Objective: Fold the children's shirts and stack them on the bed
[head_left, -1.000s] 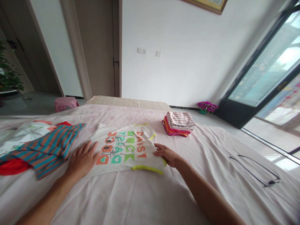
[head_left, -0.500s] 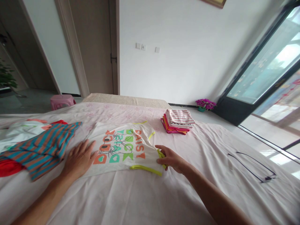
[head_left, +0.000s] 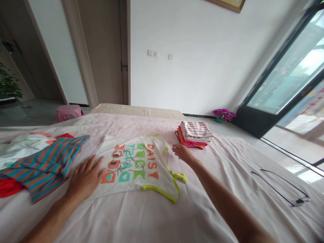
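A white sleeveless shirt (head_left: 152,152) lies spread on the bed, its neck end toward the right. It bears a "DAISY DUCK" print and yellow-green trim, with a knotted yellow-green bow (head_left: 179,177) at the neck. My left hand (head_left: 86,177) rests flat on the shirt's lower left end, fingers stretched out. Just beyond the far shoulder, my right hand (head_left: 182,152) hovers with loosely bent fingers and nothing visible in them. Close behind that hand stands a stack of folded clothes (head_left: 194,133), a red-striped piece on top.
At the left, a blue and brown striped garment (head_left: 53,165) lies over a loose heap of white and red clothes (head_left: 27,145). Eyeglasses (head_left: 283,189) rest on the bed sheet (head_left: 141,222) at the right. Beyond the bed are a pink stool (head_left: 69,112) and purple flowers (head_left: 224,114).
My right hand has let go of the yellow-green trim at the neck and moved away toward the far shoulder. The bow now shows uncovered. My left hand stays on the shirt.
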The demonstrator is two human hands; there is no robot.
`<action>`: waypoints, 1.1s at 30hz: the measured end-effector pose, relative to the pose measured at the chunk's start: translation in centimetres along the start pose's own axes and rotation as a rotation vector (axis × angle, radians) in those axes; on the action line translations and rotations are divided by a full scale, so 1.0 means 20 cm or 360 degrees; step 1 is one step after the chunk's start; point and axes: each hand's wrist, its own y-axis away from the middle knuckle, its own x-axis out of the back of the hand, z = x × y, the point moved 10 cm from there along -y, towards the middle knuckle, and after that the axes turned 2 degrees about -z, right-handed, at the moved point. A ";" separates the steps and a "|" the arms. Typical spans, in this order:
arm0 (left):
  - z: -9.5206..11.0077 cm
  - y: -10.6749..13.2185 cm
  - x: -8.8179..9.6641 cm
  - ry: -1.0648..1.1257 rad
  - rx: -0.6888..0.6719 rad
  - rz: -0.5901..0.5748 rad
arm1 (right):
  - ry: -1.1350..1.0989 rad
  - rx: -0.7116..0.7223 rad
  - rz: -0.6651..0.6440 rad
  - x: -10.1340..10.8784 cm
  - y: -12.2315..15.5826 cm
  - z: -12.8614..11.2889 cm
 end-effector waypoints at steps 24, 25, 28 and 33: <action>0.00 -0.01 0.02 0.0094 0.0051 -0.0004 | 0.0614 0.0636 0.0177 -0.33 -0.33 -0.55; 0.00 -0.01 0.02 0.0083 0.0055 -0.0012 | 0.0642 0.0661 0.0108 -0.37 -0.34 -0.54; 0.00 -0.01 0.02 0.0058 0.0066 -0.0052 | 0.0714 0.0456 0.0043 -0.40 -0.45 -0.39; 0.00 -0.03 0.04 0.0013 0.0102 -0.0112 | 0.0732 0.0293 0.0116 -0.36 -0.58 -0.22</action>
